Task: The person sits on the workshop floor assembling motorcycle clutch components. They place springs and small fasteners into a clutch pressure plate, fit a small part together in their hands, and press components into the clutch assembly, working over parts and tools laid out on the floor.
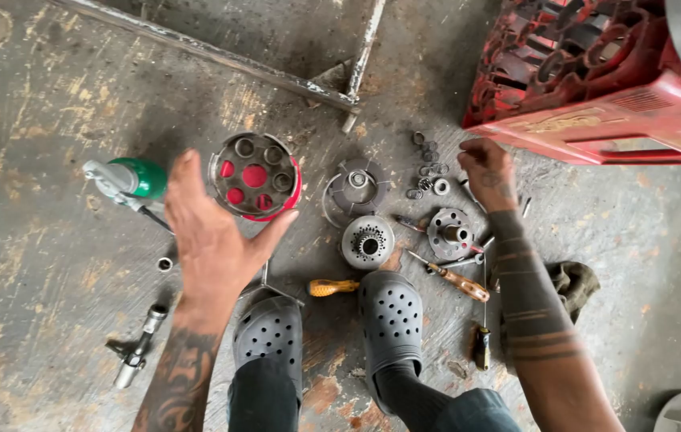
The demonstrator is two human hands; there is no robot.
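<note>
- Head view: my left hand (211, 240) hovers open, fingers spread apart, palm down, holding nothing. Nearest to it is the round clutch basket (254, 176), just beyond my fingertips on the concrete floor (44, 240); it's grey metal with round holes, red showing through.
- My right hand (486, 172) is reached out with fingers curled together, knuckles up; cannot tell if anything is pinched inside. It sits just beside a small pile of springs and washers (428, 170).
- Between my hands: a finned metal hub (358, 186), a toothed round plate (368, 241) below it, and a flanged disc with a centre shaft (450, 233) to the right.
- A green spray can (128, 180) lies on its side left of the basket.
- A wooden-handled screwdriver (456, 280) lies near my right forearm; a yellow-handled tool (334, 286) lies between my grey clogs (390, 316).
- A ratchet-like metal tool (139, 348) lies at lower left, with a small socket (165, 264) above it.
- Red plastic crate (596, 80) at top right.
</note>
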